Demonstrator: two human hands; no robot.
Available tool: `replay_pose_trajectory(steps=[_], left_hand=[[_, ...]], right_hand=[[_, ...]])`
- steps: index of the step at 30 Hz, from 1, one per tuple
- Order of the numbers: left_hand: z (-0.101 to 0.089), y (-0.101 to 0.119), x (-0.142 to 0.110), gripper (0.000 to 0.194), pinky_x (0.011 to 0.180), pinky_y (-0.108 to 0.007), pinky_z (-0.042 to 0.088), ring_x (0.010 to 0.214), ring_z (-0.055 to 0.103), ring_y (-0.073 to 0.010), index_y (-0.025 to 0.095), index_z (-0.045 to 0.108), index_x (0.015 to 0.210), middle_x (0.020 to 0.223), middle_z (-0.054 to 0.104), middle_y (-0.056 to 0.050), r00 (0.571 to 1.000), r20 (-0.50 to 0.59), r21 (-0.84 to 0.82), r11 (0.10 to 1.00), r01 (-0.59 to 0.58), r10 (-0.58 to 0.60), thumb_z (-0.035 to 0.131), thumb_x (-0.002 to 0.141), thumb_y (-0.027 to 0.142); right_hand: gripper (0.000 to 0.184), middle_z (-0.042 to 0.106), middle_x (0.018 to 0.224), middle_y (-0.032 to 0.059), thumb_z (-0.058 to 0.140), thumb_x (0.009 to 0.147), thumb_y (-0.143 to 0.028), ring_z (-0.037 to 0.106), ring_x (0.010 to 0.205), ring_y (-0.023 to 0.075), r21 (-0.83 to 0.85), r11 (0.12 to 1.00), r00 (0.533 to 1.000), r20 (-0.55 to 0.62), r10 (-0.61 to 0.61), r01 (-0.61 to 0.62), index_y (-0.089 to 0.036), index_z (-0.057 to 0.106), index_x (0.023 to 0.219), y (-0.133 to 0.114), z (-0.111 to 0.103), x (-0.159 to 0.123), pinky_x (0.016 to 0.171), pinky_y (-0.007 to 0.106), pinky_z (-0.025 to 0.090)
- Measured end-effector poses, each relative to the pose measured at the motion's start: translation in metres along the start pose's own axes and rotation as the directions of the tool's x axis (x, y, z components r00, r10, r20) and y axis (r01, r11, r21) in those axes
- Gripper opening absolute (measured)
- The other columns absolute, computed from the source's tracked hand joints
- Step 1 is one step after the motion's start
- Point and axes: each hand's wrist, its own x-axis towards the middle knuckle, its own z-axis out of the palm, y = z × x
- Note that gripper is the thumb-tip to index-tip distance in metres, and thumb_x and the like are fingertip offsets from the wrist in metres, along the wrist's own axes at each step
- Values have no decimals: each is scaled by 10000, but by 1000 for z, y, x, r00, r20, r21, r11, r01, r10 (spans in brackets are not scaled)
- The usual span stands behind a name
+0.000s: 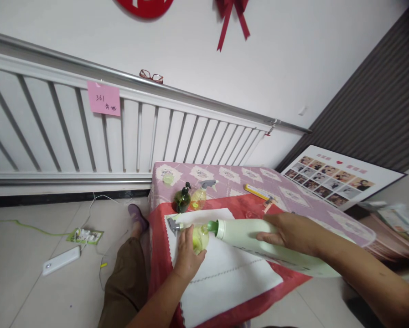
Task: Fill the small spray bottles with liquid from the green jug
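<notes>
The left hand (pixel 187 257) grasps the small bottle (pixel 200 241) above or on the white sheet (pixel 225 287); contact between the bottle's base and the sheet cannot be confirmed. This grip appears to steady the bottle against the funnel (pixel 211 226) at its neck. The right hand (pixel 288 232) grasps the large pale green bottle (pixel 241 233) around its body. The large bottle is tilted, with its uncapped mouth at the funnel, an angle that suits a controlled flow. Flow itself cannot be verified.

The grey spray head (pixel 173 225) is beside the left fingertips, detached, which leaves the small bottle's neck accessible. The dark pump bottle (pixel 182 200) and the clear spray bottle (pixel 199 199) stand side by side on the worktop (pixel 231 175), beyond the sheet, away from the pouring angle. The red cloth (pixel 159 250) lies under the sheet, probably as surface protection
</notes>
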Motion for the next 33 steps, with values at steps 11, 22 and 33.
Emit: replay_pose_trajectory(steps=[11, 22, 33], left_hand=[[0, 0, 1, 837, 1176, -469, 304, 1387, 363, -335, 146, 347, 1450, 1437, 427, -174, 1000, 25, 5, 1000, 12, -12, 672, 685, 243], [-2, 2, 1, 826, 1178, -448, 305, 1386, 370, -322, 153, 351, 1452, 1448, 423, -167, 999, 24, 8, 1000, 20, -20, 666, 695, 249], [0, 1, 1, 834, 1168, -457, 316, 1379, 385, -333, 148, 353, 1446, 1434, 450, -167, 1000, 6, 7, 1000, 7, -8, 673, 682, 245]], right_hand=[[394, 727, 809, 118, 478, 862, -588, 685, 712, 301, 10, 1000, 1000, -18, -10, 10, -215, 595, 807, 3, 2, 1, 606, 349, 425], [404, 734, 885, 139, 441, 886, -590, 697, 785, 317, -14, 1000, 1000, 14, -7, 7, -213, 579, 840, 5, 5, 2, 645, 362, 444], [396, 733, 870, 129, 450, 881, -585, 696, 773, 309, -14, 1000, 1000, 5, -2, 2, -214, 587, 846, 3, 3, 0, 641, 355, 435]])
